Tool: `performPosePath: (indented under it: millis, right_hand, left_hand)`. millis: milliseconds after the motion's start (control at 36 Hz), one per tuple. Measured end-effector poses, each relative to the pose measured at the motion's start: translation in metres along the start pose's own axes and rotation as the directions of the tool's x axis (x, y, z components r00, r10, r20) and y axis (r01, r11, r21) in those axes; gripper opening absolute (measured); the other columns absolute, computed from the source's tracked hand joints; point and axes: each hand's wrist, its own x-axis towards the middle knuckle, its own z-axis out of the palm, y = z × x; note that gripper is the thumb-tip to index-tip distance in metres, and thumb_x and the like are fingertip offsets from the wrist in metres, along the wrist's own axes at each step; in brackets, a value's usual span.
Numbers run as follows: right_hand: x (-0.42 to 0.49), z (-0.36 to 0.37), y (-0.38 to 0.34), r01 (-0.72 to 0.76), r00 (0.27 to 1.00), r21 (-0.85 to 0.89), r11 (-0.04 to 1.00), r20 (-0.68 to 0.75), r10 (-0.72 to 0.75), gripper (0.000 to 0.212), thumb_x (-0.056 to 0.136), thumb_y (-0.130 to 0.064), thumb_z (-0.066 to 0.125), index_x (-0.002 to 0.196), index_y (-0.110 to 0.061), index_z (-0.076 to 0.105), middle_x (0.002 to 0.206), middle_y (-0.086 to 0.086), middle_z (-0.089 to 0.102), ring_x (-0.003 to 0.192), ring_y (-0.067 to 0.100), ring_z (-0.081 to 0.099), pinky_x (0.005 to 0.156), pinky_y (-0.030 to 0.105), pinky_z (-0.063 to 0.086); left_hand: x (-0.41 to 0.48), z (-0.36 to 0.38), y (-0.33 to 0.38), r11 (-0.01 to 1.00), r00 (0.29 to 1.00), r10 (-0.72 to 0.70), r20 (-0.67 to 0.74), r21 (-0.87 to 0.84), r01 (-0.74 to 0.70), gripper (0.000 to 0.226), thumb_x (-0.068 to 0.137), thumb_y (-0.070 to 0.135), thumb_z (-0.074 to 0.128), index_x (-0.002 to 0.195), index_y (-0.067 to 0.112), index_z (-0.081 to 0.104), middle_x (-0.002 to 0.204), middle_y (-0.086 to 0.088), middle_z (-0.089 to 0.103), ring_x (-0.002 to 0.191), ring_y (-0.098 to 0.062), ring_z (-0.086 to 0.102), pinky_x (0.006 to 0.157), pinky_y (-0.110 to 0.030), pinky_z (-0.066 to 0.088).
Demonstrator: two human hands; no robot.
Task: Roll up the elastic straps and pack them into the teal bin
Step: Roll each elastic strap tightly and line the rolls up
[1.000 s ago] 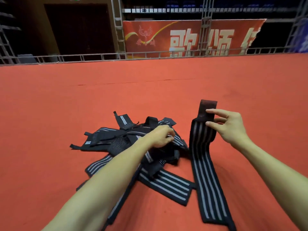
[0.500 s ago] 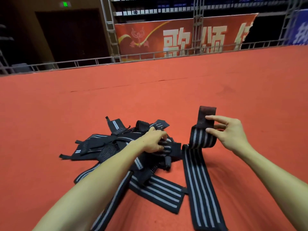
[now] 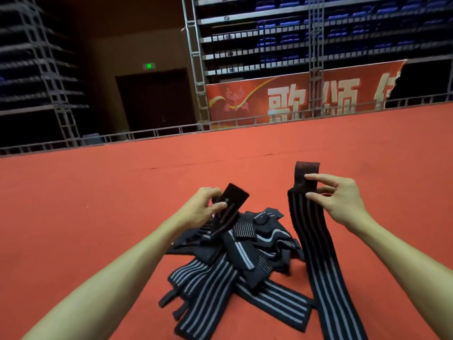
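**Near field.** The long strap (image 3: 316, 253), black elastic with pale grey stripes along its length, trails over the red carpet (image 3: 98, 217) beside your right forearm. It rises from the carpet to your right hand (image 3: 343, 200).

**Centre.** Between your forearms lies the pile of straps (image 3: 245, 261). These are flat, unrolled bands of the same black with grey stripes. They cross and overlap one another, and a few narrow dark tabs stick out at the pile's near left edge. The pile sits below and between both hands and touches the long strap's left edge.

**Hands.** Your right hand pinches the long strap between thumb and fingers, just under its plain dark end tab (image 3: 306, 173), which stands upright above the fingertips. Your left hand (image 3: 198, 209) grips the plain dark end of a second strap (image 3: 228, 212), with the thumb across its face. This strap hangs tilted from the hand into the pile's far side.

**Far field.** A metal railing (image 3: 147, 133) borders the carpet. Behind it are a red banner (image 3: 282, 99), a dark door (image 3: 157, 99) under a green sign (image 3: 148, 66), and tiered racks (image 3: 318, 33).
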Motion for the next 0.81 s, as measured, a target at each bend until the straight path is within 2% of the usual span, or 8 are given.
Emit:
performPosePath:
  millis: [83, 194, 306, 417, 556, 639, 722, 806]
  right_hand:
    - [0.01, -0.001, -0.026, 0.053, 0.999, -0.011, 0.999, -0.005, -0.053, 0.046, 0.078, 0.006, 0.077, 0.109, -0.028, 0.071, 0.098, 0.001, 0.073, 0.077, 0.008, 0.069, 0.071, 0.019, 0.056]
    - [0.021, -0.004, -0.064, 0.112, 0.994, -0.04, 0.993, 0.017, -0.111, 0.044, 0.079, 0.004, 0.078, 0.114, -0.02, 0.073, 0.103, 0.001, 0.073, 0.081, 0.015, 0.07, 0.076, 0.032, 0.056]
    - [0.033, -0.01, -0.103, 0.179, 0.984, -0.05, 0.983, 0.018, -0.178, 0.043, 0.08, 0.004, 0.076, 0.118, -0.017, 0.072, 0.106, -0.001, 0.07, 0.081, 0.013, 0.068, 0.078, 0.028, 0.053]
    - [0.05, -0.015, -0.136, 0.249, 0.969, -0.057, 0.967, 0.026, -0.247, 0.044, 0.08, 0.005, 0.076, 0.12, -0.014, 0.07, 0.111, 0.0, 0.068, 0.085, 0.017, 0.067, 0.08, 0.023, 0.055]
    - [0.067, -0.023, -0.17, 0.349, 0.937, -0.135, 0.928, 0.047, -0.346, 0.045, 0.078, 0.004, 0.078, 0.12, -0.011, 0.07, 0.112, 0.002, 0.069, 0.093, 0.016, 0.067, 0.091, 0.022, 0.053]
    - [0.076, -0.027, -0.189, 0.365, 0.931, -0.15, 0.919, 0.032, -0.364, 0.046, 0.077, 0.0, 0.08, 0.12, -0.013, 0.07, 0.115, 0.002, 0.07, 0.094, 0.014, 0.069, 0.093, 0.025, 0.055]
    - [0.079, -0.028, -0.206, 0.393, 0.917, -0.168, 0.904, -0.008, -0.4, 0.046, 0.077, -0.005, 0.082, 0.121, -0.012, 0.069, 0.112, 0.0, 0.069, 0.092, 0.009, 0.067, 0.084, 0.006, 0.05]
    - [0.076, -0.028, -0.217, 0.393, 0.915, -0.159, 0.906, -0.029, -0.402, 0.045, 0.078, -0.007, 0.082, 0.12, -0.013, 0.069, 0.105, -0.003, 0.067, 0.09, 0.008, 0.065, 0.074, 0.0, 0.047]
  left_hand:
    - [-0.004, -0.035, 0.008, 0.999, 1.0, -0.003, -0.021, -0.042, 0.002, 0.013, 0.097, 0.021, 0.063, 0.098, 0.013, 0.053, 0.093, -0.004, 0.062, 0.09, -0.022, 0.058, 0.08, -0.04, 0.047]
    - [-0.006, -0.078, 0.023, 0.98, 0.987, 0.03, -0.158, -0.191, -0.061, 0.025, 0.098, 0.017, 0.06, 0.098, 0.033, 0.04, 0.077, -0.006, 0.06, 0.065, -0.021, 0.049, 0.06, -0.033, 0.04]
    - [-0.003, -0.116, 0.042, 0.978, 0.935, 0.068, -0.349, -0.164, -0.133, 0.017, 0.096, 0.014, 0.059, 0.092, 0.024, 0.045, 0.087, -0.02, 0.057, 0.077, -0.016, 0.048, 0.072, -0.028, 0.041]
    - [0.003, -0.151, 0.061, 0.98, 0.894, 0.121, -0.432, -0.091, -0.177, 0.022, 0.093, -0.008, 0.056, 0.09, 0.013, 0.058, 0.084, 0.001, 0.057, 0.079, -0.005, 0.052, 0.081, -0.018, 0.043]
    - [0.004, -0.186, 0.071, 0.99, 0.879, 0.11, -0.465, -0.025, -0.137, 0.03, 0.089, -0.01, 0.06, 0.093, 0.02, 0.061, 0.078, -0.006, 0.052, 0.063, -0.007, 0.045, 0.065, -0.027, 0.043]
    - [-0.001, -0.199, 0.079, 0.989, 0.872, 0.108, -0.477, -0.04, -0.144, 0.035, 0.089, -0.01, 0.06, 0.095, 0.025, 0.06, 0.08, -0.004, 0.046, 0.062, -0.007, 0.044, 0.055, -0.022, 0.041]
    - [-0.008, -0.207, 0.087, 0.988, 0.845, 0.108, -0.523, -0.035, -0.148, 0.037, 0.088, -0.012, 0.059, 0.1, 0.024, 0.059, 0.099, -0.006, 0.056, 0.076, 0.01, 0.055, 0.071, -0.013, 0.048]
    - [-0.013, -0.208, 0.091, 0.993, 0.83, 0.084, -0.551, -0.021, -0.114, 0.039, 0.088, -0.012, 0.058, 0.103, 0.024, 0.059, 0.11, -0.001, 0.058, 0.081, 0.022, 0.053, 0.071, -0.002, 0.044]
